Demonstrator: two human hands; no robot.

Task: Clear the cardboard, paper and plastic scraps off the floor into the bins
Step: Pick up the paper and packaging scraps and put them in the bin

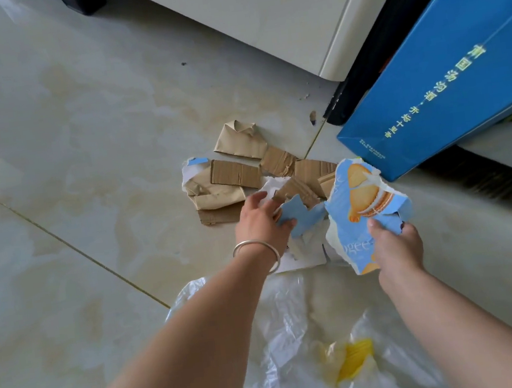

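Right hand (398, 245) pinching a torn blue biscuit wrapper (366, 199), lifted off the floor. Left hand (259, 222) just beside, fingers closing on a smaller blue scrap (296, 218). Beyond both grips, brown cardboard pieces (245, 166) on the tiles; nearer the body, clear plastic bag (297, 333). Gathering step, early; next, probably carrying both scraps to a bin, none in view.

Both my forearms are bare, no sleeves in sight. On my left wrist sits a thin silver bangle (257, 251), plain and smooth. My right wrist carries nothing.
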